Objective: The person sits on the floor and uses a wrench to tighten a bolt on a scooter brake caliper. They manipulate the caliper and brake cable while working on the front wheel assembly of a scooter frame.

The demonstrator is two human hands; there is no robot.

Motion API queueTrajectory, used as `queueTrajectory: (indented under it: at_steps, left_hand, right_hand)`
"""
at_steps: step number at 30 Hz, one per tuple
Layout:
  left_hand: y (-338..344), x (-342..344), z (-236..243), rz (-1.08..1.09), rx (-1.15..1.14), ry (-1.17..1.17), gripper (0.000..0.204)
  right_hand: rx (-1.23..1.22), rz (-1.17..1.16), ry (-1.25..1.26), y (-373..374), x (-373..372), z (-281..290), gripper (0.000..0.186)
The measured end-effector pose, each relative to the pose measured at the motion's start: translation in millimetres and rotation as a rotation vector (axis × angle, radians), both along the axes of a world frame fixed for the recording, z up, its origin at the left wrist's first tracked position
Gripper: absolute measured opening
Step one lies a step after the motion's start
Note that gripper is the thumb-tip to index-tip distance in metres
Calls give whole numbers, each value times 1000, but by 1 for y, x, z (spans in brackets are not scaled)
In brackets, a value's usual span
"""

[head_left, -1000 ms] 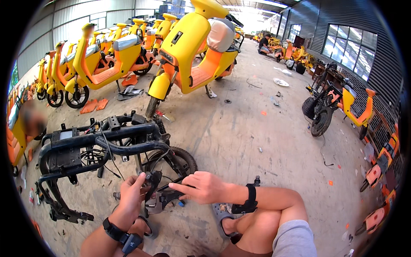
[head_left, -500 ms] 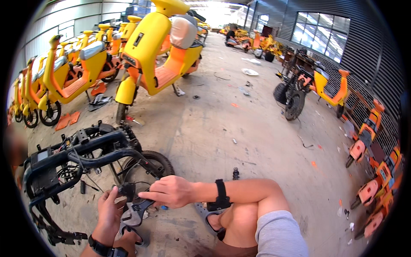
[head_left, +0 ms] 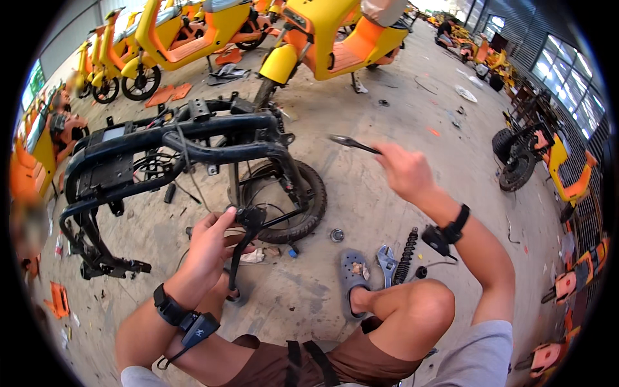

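My left hand (head_left: 209,242) is closed around the upper end of a black metal part (head_left: 249,219) that looks like a kickstand, with its leg hanging down. Whether this part is joined to the frame, I cannot tell. To the right and higher, my right hand (head_left: 407,171) is closed on an adjustable wrench (head_left: 351,141), seen nearly edge-on and slightly blurred, its metal head pointing left. Just beyond my left hand, a stripped black scooter frame (head_left: 213,147) lies with its wheel (head_left: 317,216) attached. A second adjustable wrench (head_left: 387,263) rests on the floor beside a coil shock absorber (head_left: 406,255).
A yellow and orange scooter (head_left: 322,48) stands ahead, with more rows at the far left. Another partly stripped scooter (head_left: 516,161) is at the right. Near my shoe (head_left: 353,277) lies a small round metal piece (head_left: 336,235). A person (head_left: 445,31) sits far back.
My right hand has lifted away from the black part, up and to the right, with the wrench. My left hand still holds the part. The view has swung left and down.
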State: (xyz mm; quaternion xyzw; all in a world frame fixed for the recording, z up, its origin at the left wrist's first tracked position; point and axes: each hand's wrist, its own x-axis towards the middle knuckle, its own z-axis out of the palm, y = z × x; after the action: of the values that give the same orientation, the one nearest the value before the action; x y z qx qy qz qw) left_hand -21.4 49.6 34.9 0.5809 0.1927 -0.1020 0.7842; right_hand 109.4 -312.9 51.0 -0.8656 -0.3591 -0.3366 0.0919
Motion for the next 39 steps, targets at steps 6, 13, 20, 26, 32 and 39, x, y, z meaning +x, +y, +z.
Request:
queueTrajectory:
  at_steps: [6,13,20,26,32,39]
  left_hand:
    - [2,2,6,32,-45,-18,29]
    - [-8,3,1,-59,-71,0,30]
    - [-19,0,15,-87,-90,-37,31]
    - [-21,0,12,-130,-64,-60,30]
    - [-58,0,19,-235,-61,-74,30]
    - [-39,-2,14,-210,-40,-55,31]
  right_hand:
    - [28,-711,704,-122,-68,-129,28]
    - [74,-1156,1150,-221,-205,-274,35]
    - [34,-1210,1403,-216,-300,-316,36]
    - [-16,-1130,1422,-198,-312,-314,36]
    - [40,-1041,1379,-216,-351,-355,37]
    - [-199,-1119,1461,-196,-314,-331,34]
